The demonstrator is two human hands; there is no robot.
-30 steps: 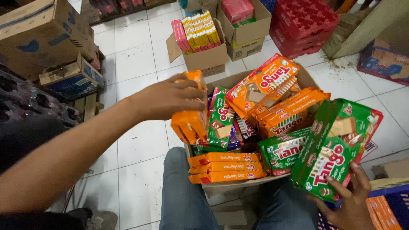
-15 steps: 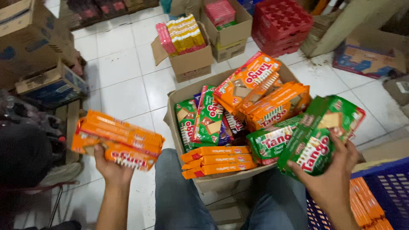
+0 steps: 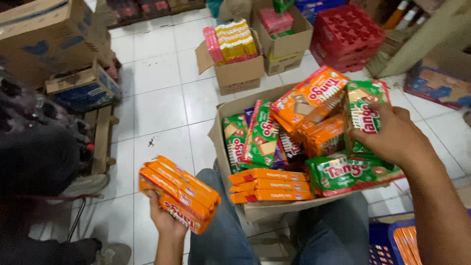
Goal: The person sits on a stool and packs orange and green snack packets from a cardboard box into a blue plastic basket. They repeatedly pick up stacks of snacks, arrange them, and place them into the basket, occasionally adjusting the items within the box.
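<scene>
Two hands are sorting wafer packs: the left hand (image 3: 164, 221) is gripping an orange wafer bundle (image 3: 179, 193) low beside the knee, away from the cardboard box (image 3: 230, 147), while the right hand (image 3: 392, 135) is clasping a green wafer pack (image 3: 362, 115) upright over the box's right side. Judging by this, both packs are being taken out; next, each needs setting somewhere outside the box.
</scene>
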